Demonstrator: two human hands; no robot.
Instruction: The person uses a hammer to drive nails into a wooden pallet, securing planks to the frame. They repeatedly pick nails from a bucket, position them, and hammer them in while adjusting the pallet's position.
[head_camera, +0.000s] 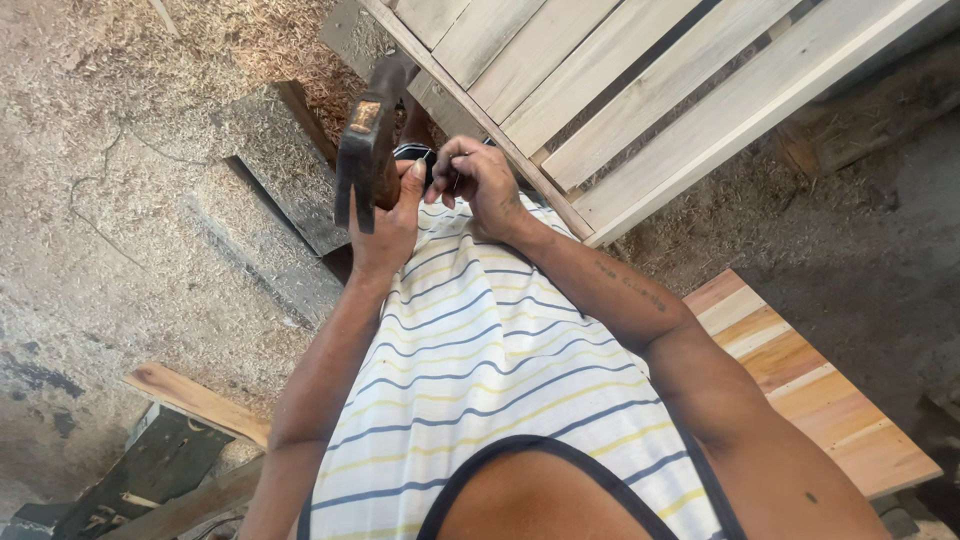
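Left hand (385, 215) closed around a hammer (365, 150), gripping just below the head, thumb up along the side. Hammer head dark, worn metal, with a rusty orange patch on the upper face; claw end hanging down past the fingers, handle mostly hidden behind the hand. Held upright in front of the striped shirt (480, 370), just left of the right hand and nearly touching it. Right hand (480, 180) curled, fingertips pinched together on something small and thin, too small to tell what. Both hands raised close to the lower edge of a slatted panel (640, 110) of pale, unfinished boards, slanting across the upper right. Beneath the right forearm, a bench (820, 400) of reddish and light planks. On the left, ground covered in sawdust (100, 200), with dark planks (270, 190) lying flat behind the hammer and a scrap board (195, 400) lower down.
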